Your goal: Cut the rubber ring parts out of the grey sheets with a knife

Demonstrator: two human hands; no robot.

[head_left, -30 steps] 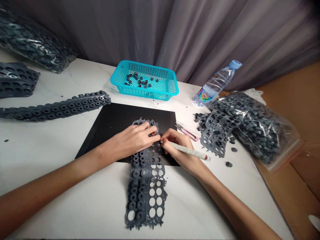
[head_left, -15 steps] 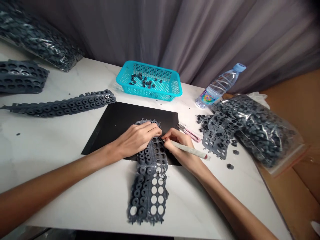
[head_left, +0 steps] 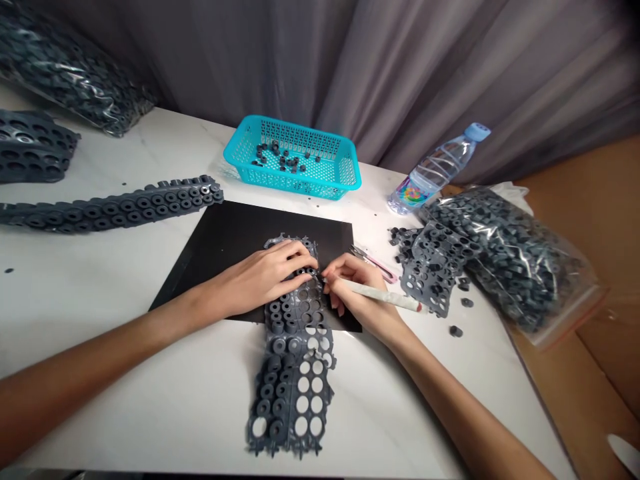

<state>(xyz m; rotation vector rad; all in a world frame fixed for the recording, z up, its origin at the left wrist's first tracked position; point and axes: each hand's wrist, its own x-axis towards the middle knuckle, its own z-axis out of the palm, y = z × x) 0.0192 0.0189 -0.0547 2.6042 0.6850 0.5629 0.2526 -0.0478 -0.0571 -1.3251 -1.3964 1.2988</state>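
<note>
Strip held under curled fingers of left hand; tool pinched in right hand, just beside. Strip judged light, floppy; best gripped by ring-filled side.

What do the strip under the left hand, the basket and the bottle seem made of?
Strip: probably rubber, dull dark grey with ragged edges; soft plastic is possible.
Basket: likely moulded plastic, smooth turquoise with lattice walls.
Bottle: apparently thin clear plastic, glossy, see-through and ribbed.

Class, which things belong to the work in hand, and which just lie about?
Likely work things:
grey sheet under left hand
pale tool in right hand
black mat
blue basket holding dark pieces

Likely lying about:
water bottle
pink snips
</note>
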